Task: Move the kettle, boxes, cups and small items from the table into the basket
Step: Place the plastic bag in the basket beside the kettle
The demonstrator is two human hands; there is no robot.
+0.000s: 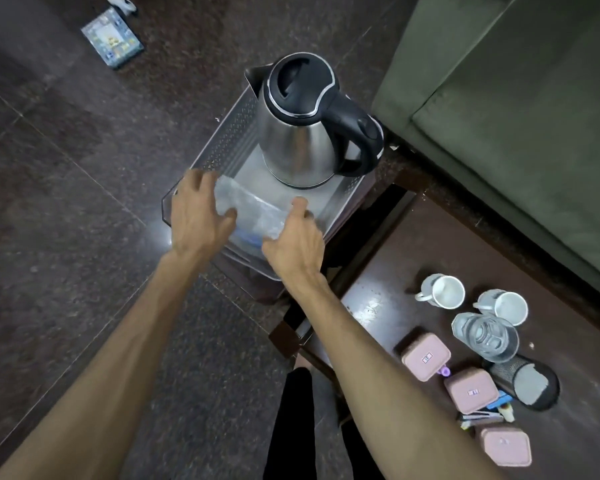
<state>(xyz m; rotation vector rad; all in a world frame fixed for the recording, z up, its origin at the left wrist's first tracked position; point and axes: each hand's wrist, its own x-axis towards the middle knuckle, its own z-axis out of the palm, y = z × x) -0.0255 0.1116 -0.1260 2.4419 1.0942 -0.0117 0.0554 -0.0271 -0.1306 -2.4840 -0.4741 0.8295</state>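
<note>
A steel kettle with a black lid and handle stands upright at the far end of the grey perforated basket. Both hands reach into the basket's near end. My left hand and my right hand grip opposite sides of a clear plastic container with a blue edge, low inside the basket. On the dark table at lower right sit two white cups, a clear glass, three pink boxes and some small items.
A black mesh holder lies on its side next to the glass. A green sofa fills the upper right, close behind basket and table. On the dark floor at upper left lies a patterned box. My dark-clothed leg shows below.
</note>
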